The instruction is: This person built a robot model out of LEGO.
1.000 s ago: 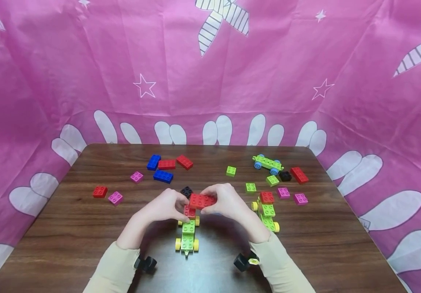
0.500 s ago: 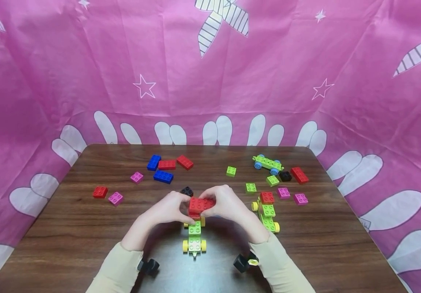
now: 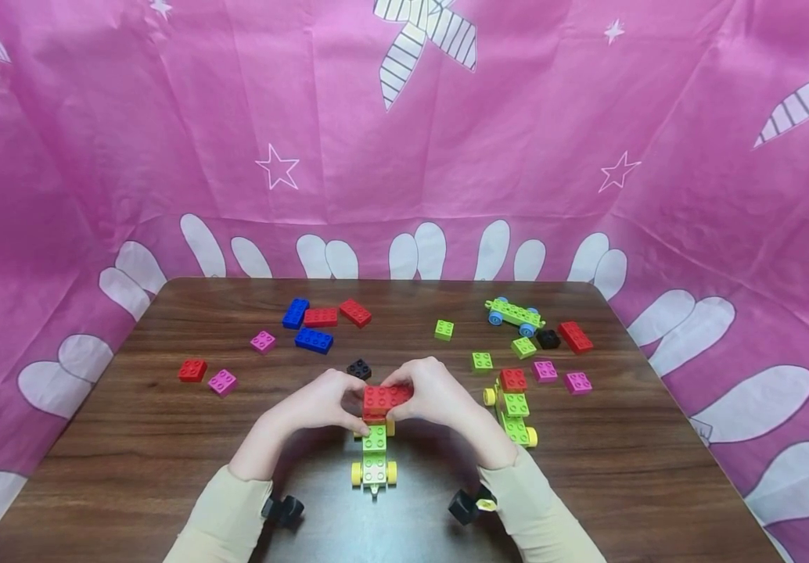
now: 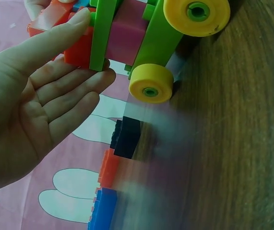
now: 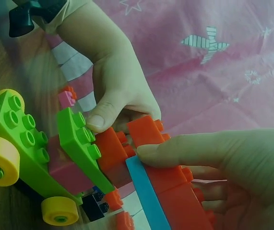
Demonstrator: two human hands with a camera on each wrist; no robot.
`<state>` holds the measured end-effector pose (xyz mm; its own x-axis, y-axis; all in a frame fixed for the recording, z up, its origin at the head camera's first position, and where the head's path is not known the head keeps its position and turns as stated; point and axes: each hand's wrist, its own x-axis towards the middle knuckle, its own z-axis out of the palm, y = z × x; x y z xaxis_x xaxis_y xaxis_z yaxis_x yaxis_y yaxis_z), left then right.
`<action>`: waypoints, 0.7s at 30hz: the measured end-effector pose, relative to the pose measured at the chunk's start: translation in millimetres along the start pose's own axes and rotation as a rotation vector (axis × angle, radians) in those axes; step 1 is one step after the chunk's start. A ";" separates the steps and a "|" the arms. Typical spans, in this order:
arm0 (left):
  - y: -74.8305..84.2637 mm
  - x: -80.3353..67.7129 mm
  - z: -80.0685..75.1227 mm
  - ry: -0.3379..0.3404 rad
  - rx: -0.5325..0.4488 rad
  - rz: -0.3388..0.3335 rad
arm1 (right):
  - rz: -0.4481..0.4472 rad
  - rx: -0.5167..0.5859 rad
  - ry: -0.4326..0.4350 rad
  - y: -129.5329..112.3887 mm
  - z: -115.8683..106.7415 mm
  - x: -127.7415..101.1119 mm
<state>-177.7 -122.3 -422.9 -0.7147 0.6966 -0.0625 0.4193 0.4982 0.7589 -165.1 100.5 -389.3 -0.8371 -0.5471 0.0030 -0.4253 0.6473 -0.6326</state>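
My left hand (image 3: 321, 403) grips the front upper part of a toy brick car (image 3: 374, 461), with thumb and fingers around its red brick (image 4: 78, 50) and green curved piece (image 4: 103, 36). This car has yellow wheels (image 4: 151, 83) and a purple brick (image 4: 127, 31) between its green parts. With thumb and fingers my right hand (image 3: 429, 391) holds a red brick piece (image 3: 383, 399) with a blue brick (image 5: 147, 191) against its underside. These bricks sit close over the car's red brick, a narrow gap showing in the right wrist view.
A similar yellow-wheeled car (image 3: 515, 410) stands at right; a green car base with blue wheels (image 3: 515, 313) lies behind it. Loose red (image 3: 192, 370), blue (image 3: 314, 339), pink (image 3: 222, 381), green (image 3: 444, 329) and black bricks (image 3: 358, 369) are scattered over the brown table (image 3: 130, 438).
My left hand has shifted the car a little rightward, under the red piece. That piece has come down slightly over the car's red brick. During the last half second little has moved.
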 end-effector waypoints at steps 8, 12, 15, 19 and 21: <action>-0.1 1.3 0.3 0.003 0.022 -0.015 | 0.013 -0.019 -0.015 -0.6 1.6 0.9; -0.7 1.8 1.0 0.004 0.020 -0.025 | 0.007 -0.025 -0.015 -0.6 1.9 0.2; -1.7 2.0 1.7 0.003 0.013 -0.032 | 0.003 -0.036 -0.015 -1.0 2.2 -0.2; -3.0 2.0 2.3 0.003 0.003 -0.031 | 0.008 -0.042 -0.019 -3.3 2.7 -0.3; -3.1 1.8 2.2 0.003 -0.004 -0.029 | 0.016 -0.040 -0.022 -5.0 3.1 -0.5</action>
<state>-179.0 -121.5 -426.9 -0.7285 0.6801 -0.0823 0.3961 0.5163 0.7593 -161.5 95.9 -388.6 -0.8362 -0.5479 -0.0244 -0.4255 0.6762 -0.6013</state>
